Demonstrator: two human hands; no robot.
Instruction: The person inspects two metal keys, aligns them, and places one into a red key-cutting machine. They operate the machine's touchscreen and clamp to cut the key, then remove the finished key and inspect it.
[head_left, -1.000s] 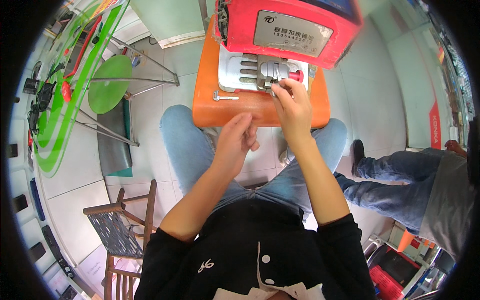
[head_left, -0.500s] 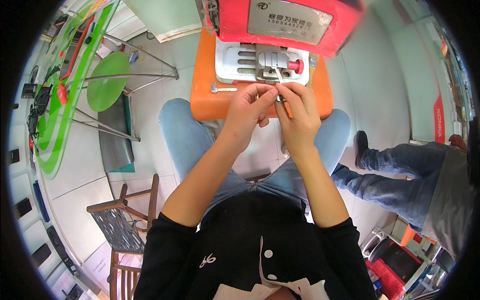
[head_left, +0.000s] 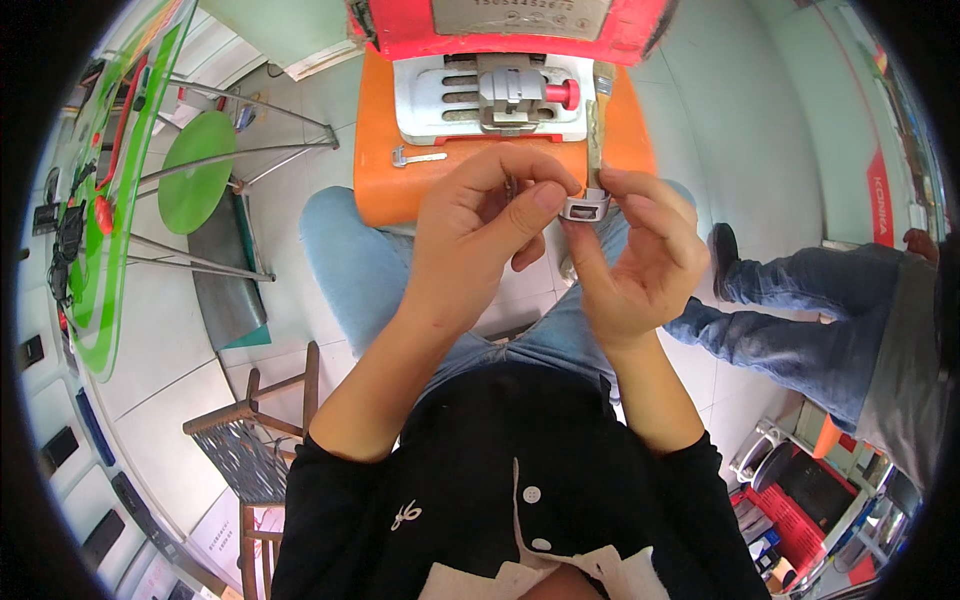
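Between my two hands is a silver key (head_left: 585, 209) with a broad, frame-like head, held above the near edge of an orange seat-like stand. My right hand (head_left: 645, 250) pinches the head between thumb and fingertips, the other fingers curled loosely. My left hand (head_left: 485, 230) is closed, its thumb and forefinger tips at the head's left side. The blade seems to point away from me, partly lost against a wooden brush handle. Beyond stands a key-cutting machine with a grey clamp (head_left: 512, 98) and red knob (head_left: 564, 94). Another key (head_left: 418, 157) lies left on the orange top.
The machine's red housing (head_left: 400, 30) overhangs its white slotted tray (head_left: 425, 110). A brush (head_left: 603, 82) lies to the tray's right on the orange stand (head_left: 375, 185). Left are a green stool (head_left: 198, 172), glass table and wooden chair (head_left: 245, 450). A person's legs (head_left: 790, 310) are at right.
My hands and the key have come away from the clamp, nearer to me and slightly right. The key's head now shows more fully. The whole view has shifted a little.
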